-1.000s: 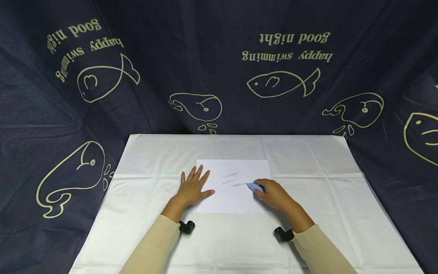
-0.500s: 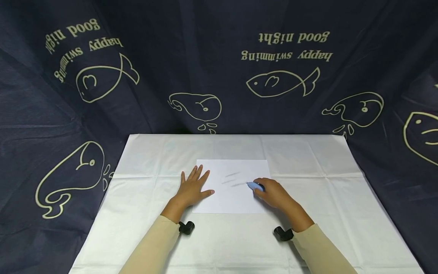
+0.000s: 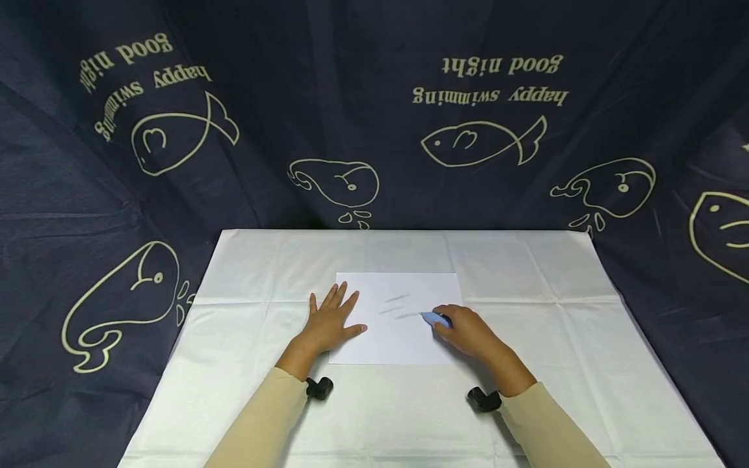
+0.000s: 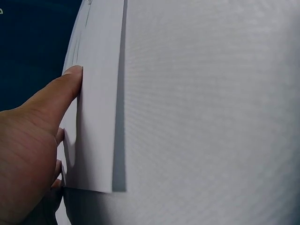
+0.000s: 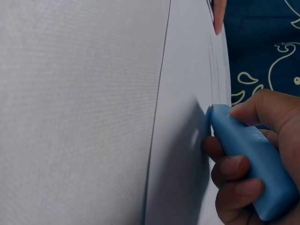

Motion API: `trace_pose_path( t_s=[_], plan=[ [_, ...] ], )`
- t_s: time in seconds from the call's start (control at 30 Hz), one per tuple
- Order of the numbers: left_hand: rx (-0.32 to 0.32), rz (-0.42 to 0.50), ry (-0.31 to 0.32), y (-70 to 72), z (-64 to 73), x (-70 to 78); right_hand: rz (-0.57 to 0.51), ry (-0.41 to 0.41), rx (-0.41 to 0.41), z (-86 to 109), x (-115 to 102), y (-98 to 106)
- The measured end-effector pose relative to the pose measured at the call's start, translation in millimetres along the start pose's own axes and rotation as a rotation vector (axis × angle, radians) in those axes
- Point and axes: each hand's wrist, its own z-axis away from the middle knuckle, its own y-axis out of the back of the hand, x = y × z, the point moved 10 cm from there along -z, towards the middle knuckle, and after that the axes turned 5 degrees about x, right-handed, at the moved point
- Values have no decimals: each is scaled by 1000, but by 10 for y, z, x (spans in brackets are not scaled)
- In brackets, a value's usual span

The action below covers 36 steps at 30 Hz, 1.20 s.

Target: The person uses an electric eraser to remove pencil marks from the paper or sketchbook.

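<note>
A white sheet of paper lies on the cloth-covered table, with 3 short grey slanting streaks near its middle. My left hand is spread at the paper's left side, thumb and fingers stretched out. In the left wrist view its thumb reaches over the sheet. My right hand grips a light-blue, rounded tool with a narrow tip. One finger lies along the tool's top while the others curl beneath. The tip points left, close to the right end of the lowest streak. My palm hides the tool's rear in the head view.
White creased cloth covers the table around the paper. Behind and beside it hangs a dark blue curtain printed with fish, whales and lettering. A small black device sits at the left wrist, another black device at the right.
</note>
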Motion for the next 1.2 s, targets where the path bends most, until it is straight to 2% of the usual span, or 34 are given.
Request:
trace_pose_path(
  t_s=[0.57, 0.73, 0.9, 1.2],
  plan=[
    [-29, -10, 3, -25, 3, -16, 9, 27, 1, -8, -32, -20],
    [-24, -3, -3, -4, 5, -1, 21, 27, 20, -23, -20, -11],
    [-24, -6, -2, -10, 2, -1, 6, 36, 5, -21, -40, -26],
    [-18, 6, -10, -3, 10, 10, 15, 9, 13, -26, -23, -17]
  ],
)
